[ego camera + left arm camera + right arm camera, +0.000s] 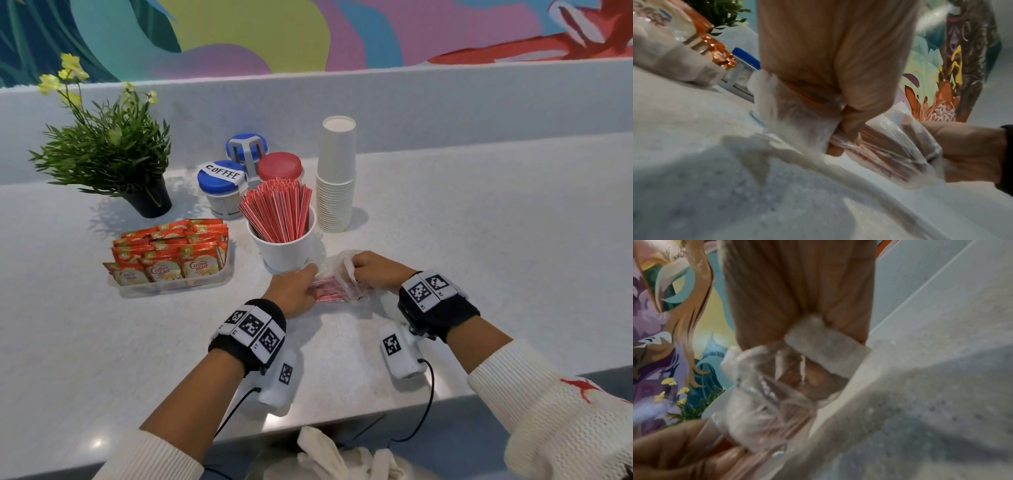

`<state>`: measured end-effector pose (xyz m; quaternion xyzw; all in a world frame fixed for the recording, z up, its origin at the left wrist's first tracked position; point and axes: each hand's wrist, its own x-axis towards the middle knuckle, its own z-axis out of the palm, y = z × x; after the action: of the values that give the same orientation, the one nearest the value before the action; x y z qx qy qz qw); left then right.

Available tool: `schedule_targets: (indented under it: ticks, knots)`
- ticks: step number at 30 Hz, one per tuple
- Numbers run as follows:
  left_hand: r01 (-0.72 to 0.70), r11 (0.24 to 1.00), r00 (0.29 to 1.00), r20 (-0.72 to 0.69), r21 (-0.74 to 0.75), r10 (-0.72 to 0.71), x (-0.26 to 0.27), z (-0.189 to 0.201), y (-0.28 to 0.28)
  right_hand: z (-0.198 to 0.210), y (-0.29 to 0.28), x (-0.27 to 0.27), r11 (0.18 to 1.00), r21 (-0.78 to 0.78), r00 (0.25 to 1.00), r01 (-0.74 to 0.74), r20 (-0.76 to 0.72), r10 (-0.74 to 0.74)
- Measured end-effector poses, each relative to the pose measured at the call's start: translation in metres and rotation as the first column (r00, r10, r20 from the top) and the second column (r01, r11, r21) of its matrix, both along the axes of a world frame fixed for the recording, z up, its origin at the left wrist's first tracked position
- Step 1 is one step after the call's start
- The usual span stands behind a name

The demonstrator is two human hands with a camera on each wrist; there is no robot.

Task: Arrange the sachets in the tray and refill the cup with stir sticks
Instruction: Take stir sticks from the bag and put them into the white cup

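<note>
A clear plastic bag [342,274] of red stir sticks [327,293] lies on the counter just in front of the white cup [286,248], which is packed with red stir sticks [279,212]. My left hand [294,289] grips the sticks through the bag [890,152]. My right hand [373,270] pinches the bag's crumpled open end [764,404]. Left of the cup, a clear tray [171,287] holds rows of orange creamer sachets [171,253].
Behind the cup stand jars with blue lids [222,180] and a red lid [280,167], one labelled COFFEE. A stack of paper cups [336,174] rises at the right, a potted plant [109,147] at the left. The counter's front edge [342,425] is near my wrists.
</note>
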<state>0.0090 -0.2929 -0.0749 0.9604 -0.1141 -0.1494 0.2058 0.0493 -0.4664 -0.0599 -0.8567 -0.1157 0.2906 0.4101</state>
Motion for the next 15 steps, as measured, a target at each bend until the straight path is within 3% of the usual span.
schedule_targets:
  ticks: [4,8,12,15]
  knots:
    - [-0.033,0.987,0.995,-0.102,-0.157,0.017,0.003,-0.003,0.006,0.001,-0.005,0.002,0.996,0.088,0.997,-0.01,0.083,0.003]
    - [-0.039,0.972,0.986,-0.167,-0.231,-0.001,0.005,-0.004,0.013,0.006,-0.016,0.002,0.98,0.177,0.984,0.092,0.137,-0.117]
    - [-0.058,0.94,0.986,-0.165,-0.336,0.002,0.002,-0.002,0.018,0.013,-0.025,0.002,0.935,0.311,0.981,0.168,0.036,-0.189]
    - [-0.046,0.935,0.991,-0.137,-0.351,-0.002,0.004,0.0,0.014,0.012,-0.015,-0.002,0.924,0.34,0.984,0.176,-0.062,-0.164]
